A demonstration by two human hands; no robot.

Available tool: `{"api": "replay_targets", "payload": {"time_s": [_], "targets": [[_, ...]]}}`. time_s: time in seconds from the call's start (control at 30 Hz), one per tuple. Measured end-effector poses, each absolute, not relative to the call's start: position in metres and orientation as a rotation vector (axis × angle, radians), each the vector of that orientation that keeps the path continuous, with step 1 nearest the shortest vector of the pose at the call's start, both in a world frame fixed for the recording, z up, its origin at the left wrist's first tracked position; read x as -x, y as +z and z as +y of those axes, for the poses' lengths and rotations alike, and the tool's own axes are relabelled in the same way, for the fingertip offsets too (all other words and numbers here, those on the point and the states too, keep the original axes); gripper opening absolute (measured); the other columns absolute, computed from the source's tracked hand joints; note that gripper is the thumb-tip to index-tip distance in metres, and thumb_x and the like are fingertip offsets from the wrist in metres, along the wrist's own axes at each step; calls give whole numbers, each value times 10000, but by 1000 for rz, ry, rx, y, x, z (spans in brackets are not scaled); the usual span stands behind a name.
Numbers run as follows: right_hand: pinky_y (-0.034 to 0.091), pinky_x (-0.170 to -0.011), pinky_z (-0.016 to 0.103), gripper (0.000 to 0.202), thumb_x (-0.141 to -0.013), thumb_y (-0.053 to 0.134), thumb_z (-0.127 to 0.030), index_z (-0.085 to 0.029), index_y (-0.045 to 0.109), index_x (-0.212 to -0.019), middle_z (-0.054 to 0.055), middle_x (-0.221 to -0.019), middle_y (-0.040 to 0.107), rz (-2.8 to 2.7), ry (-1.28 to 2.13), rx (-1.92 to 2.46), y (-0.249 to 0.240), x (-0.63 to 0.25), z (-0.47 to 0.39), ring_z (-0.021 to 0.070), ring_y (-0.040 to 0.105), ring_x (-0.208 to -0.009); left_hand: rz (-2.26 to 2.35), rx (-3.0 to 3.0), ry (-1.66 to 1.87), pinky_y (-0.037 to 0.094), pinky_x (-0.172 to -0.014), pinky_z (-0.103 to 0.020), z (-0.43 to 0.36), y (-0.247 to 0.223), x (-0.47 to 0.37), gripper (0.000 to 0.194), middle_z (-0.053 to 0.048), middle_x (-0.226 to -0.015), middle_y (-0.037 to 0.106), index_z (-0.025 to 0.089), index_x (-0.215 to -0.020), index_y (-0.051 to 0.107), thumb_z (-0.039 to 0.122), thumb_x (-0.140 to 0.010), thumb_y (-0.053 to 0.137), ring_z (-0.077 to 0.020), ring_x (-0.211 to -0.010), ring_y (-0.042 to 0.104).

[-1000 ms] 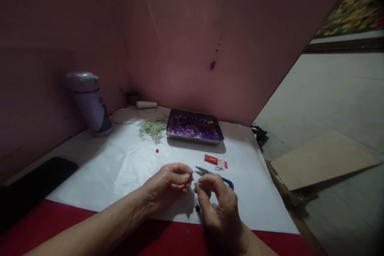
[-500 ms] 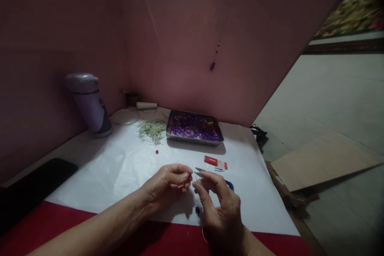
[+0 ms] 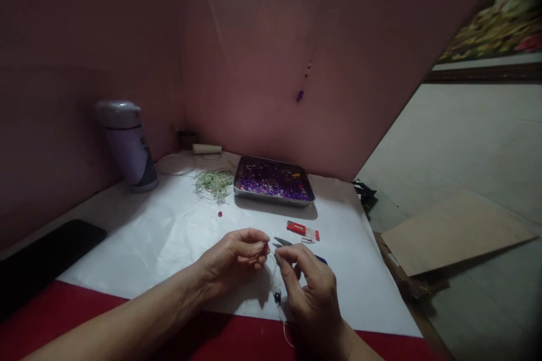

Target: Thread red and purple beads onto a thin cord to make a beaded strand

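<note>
Pink wall (image 3: 249, 67) behind white-covered counter (image 3: 165, 254). Lower centre: left hand (image 3: 237, 254), fingers pinching small red bead (image 3: 266, 247); right hand (image 3: 313, 285) just beside, fingers pinched together, seemingly on pale thread (image 3: 284, 328). Black bead (image 3: 277, 297) below, on thread. Work looks partway: red bead's threading cannot be told; many purple beads (image 3: 271, 180) lie unstrung in centre tray (image 3: 273, 201).

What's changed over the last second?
The right hand has risen slightly; more pale, thin thread shows below the round black bead. The left hand still pinches a small red bead. The blue-handled metal scissors and rectangular metal tray of purple beads stayed put.
</note>
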State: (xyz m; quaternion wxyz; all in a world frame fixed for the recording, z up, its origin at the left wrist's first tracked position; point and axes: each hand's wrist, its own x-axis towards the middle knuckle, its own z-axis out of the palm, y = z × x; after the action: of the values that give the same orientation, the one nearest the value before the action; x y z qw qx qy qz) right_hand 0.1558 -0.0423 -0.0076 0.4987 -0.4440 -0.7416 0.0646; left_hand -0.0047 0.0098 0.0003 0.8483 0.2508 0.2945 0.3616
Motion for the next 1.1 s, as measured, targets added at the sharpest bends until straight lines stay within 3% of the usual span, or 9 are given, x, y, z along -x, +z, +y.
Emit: {"api": "replay_targets", "payload": {"time_s": [0.43,1.1], "targets": [[382,-512,229,180,-876,479,-226,-174,540,-715,-14,-591,536,-1717,169,1190,-12,-147,-41,123,493,-503,589,-593,778,409,-577,-179,8,-2,3,151,-43,-678,623,107,-786,642,55,-655,696,-77,-548,547],[344,-487,204,198,-847,481,-210,-179,486,-652,-43,-537,463,-1738,259,1156,-16,-146,-43,100,430,-482,559,-661,783,402,-579,-174,9,-12,2,95,-33,-648,595,73,-774,655,72,-683,682,-69,-544,524]]}}
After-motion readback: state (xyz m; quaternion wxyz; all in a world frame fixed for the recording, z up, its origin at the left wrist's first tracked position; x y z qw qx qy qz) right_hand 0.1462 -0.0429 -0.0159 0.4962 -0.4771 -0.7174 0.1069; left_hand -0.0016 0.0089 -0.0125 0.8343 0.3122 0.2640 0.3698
